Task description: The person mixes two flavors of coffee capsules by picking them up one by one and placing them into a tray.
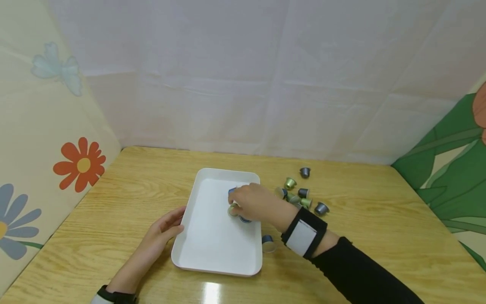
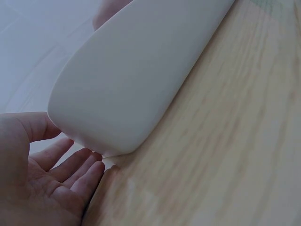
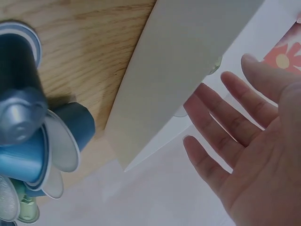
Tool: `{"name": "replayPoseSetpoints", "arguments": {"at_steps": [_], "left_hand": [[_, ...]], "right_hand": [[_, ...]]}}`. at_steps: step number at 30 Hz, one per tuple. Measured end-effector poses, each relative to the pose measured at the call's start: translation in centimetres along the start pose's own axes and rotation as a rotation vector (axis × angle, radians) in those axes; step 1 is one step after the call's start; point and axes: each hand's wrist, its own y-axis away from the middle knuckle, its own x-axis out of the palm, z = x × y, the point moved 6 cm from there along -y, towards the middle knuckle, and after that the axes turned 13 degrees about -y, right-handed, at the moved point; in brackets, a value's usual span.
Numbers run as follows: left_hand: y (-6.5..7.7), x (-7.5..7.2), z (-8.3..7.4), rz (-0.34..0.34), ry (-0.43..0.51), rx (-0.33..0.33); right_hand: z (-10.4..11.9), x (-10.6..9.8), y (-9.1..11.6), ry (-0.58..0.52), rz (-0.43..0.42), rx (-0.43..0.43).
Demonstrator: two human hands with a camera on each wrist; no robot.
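Observation:
A white tray (image 1: pixel 216 249) lies on the table. My left hand (image 1: pixel 163 232) touches its left edge; in the left wrist view the thumb and fingertips of that hand (image 2: pixel 51 174) rest against the tray's outer wall (image 2: pixel 127 80). My right hand (image 1: pixel 256 202) is over the tray's right half, palm down. In the right wrist view this hand (image 3: pixel 244 127) has spread, relaxed fingers. A green coffee capsule (image 1: pixel 232 210) is by its fingertips, partly hidden. A blue capsule (image 1: pixel 231 191) and a dark-blue-rimmed capsule (image 1: pixel 245 220) also show around the hand inside the tray.
Several green, grey and dark blue capsules (image 1: pixel 290 183) lie in a loose group right of the tray. One dark blue capsule (image 1: pixel 268 245) lies close to the tray's right wall. A pale cloth (image 1: pixel 265 105) hangs behind the wooden table (image 1: pixel 152 173).

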Motion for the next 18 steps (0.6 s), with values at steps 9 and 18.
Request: {"name": "replayPoseSetpoints", "arguments": {"at_steps": [9,18], "left_hand": [[0.0,0.0,0.1,0.001,-0.005,-0.003],[0.0,-0.1,0.0,-0.003,-0.006,-0.012]], "right_hand": [[-0.7,-0.7,2.2,-0.020,-0.063,0.041],[0.6,-1.6,5.2,0.029,-0.142,-0.010]]}}
